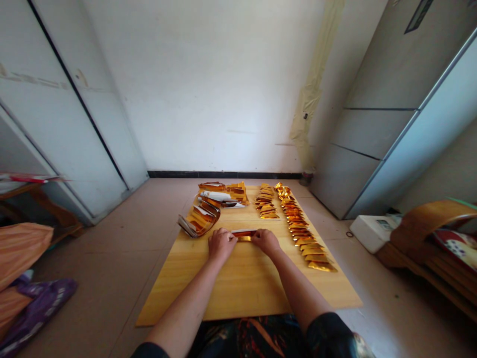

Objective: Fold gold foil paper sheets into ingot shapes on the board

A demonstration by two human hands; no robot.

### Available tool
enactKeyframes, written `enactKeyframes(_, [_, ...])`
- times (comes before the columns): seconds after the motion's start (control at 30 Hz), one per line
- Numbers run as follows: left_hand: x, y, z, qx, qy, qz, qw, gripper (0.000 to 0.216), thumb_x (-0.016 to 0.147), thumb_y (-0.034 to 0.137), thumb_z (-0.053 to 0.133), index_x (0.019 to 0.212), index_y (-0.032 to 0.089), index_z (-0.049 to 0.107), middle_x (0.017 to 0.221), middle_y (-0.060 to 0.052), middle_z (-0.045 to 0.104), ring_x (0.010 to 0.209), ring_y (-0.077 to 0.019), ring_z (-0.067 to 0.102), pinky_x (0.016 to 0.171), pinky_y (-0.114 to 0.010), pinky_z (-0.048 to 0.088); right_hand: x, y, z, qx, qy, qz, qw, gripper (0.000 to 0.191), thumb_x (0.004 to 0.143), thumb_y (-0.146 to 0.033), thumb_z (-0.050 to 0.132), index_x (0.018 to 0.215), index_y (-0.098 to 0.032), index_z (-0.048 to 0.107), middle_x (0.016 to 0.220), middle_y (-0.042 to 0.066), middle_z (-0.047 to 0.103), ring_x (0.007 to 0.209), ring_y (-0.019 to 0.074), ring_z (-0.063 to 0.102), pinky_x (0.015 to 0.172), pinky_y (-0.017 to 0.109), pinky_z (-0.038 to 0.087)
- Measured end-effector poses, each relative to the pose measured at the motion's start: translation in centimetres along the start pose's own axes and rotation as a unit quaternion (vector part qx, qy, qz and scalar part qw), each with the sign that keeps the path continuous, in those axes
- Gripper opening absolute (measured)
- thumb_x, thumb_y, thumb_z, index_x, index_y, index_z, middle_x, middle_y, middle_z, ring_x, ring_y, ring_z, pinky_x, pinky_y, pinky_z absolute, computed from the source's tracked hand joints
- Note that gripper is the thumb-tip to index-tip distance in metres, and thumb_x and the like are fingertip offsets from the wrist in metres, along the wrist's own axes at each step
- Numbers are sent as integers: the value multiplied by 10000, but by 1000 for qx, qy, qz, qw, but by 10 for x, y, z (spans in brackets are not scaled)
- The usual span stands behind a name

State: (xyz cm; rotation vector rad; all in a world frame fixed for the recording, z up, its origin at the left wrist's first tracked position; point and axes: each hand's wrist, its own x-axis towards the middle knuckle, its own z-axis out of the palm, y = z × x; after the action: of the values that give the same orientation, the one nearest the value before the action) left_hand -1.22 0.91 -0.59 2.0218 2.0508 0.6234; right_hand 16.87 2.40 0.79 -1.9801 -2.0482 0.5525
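Observation:
A strip of shiny gold foil paper [244,235] with a white edge is stretched between my hands, low over the wooden table [238,288]. My left hand [221,243] pinches its left end. At the right end, the closed fingers of my right hand [266,241] grip the same sheet. Beyond my left hand lie loose, curled gold sheets [201,219] and a further pile of gold and white paper [223,194]. To the right, folded gold foil pieces [303,233] overlap in a long row, beside a shorter row of folded pieces [266,201].
A grey refrigerator [368,124] stands at the back right, with a white box [372,231] on the floor near a wooden seat [428,253]. At left are a purple bag [44,303] and orange cloth [22,253]. The white wall [216,89] rises behind the table.

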Motion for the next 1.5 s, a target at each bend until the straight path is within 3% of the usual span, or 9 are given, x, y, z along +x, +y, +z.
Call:
enactKeyframes(0.4, [0,7,-6,86,-17,0,996,244,802,413,531,735,214,655,929,-53,601,965,-220,492,788,-335,376,-4,-9,-6,-3,-8,65,998,190,747,-346,591,847,-223,695,874,50,709,780,170,637,547,206,344])
enactKeyframes(0.73, [-1,7,-3,102,-18,-8,995,200,785,373,518,754,212,632,954,-65,574,986,-233,467,804,-356,356,-1,-11,-6,-9,-6,70,997,188,713,-320,613,850,-215,689,907,60,704,832,184,632,596,216,378])
enactKeyframes(1.0, [-7,8,-2,102,10,-10,995,174,797,350,542,905,216,570,989,-61,569,986,-232,455,802,-357,333,-1,-9,-4,-20,6,78,997,197,724,-333,629,867,-198,638,916,64,690,836,179,626,605,223,370])
enactKeyframes(1.17, [-13,12,-2,106,41,51,992,111,832,279,529,917,225,576,1000,-73,563,1003,-242,441,819,-378,309,-4,-6,3,-35,42,53,997,265,750,-327,611,985,-210,576,949,44,658,817,163,613,593,223,345])
enactKeyframes(1.27, [-13,14,1,111,44,102,988,146,879,238,458,904,233,602,965,-80,573,991,-243,444,822,-392,300,-7,-5,8,-51,58,17,997,171,796,-291,563,956,-235,586,957,17,632,783,134,600,578,216,326])
enactKeyframes(1.33, [-11,15,3,114,37,145,982,197,899,228,419,885,229,616,936,-81,580,973,-240,454,814,-391,306,-9,-4,12,-63,70,-14,995,123,845,-267,504,911,-243,604,956,7,616,760,113,588,578,211,321])
enactKeyframes(1.5, [-4,15,8,132,-10,218,967,245,908,184,392,872,209,633,908,-79,592,949,-222,478,789,-356,347,-10,0,22,-104,95,-92,986,211,913,-232,415,876,-218,622,956,32,601,821,113,566,611,203,341])
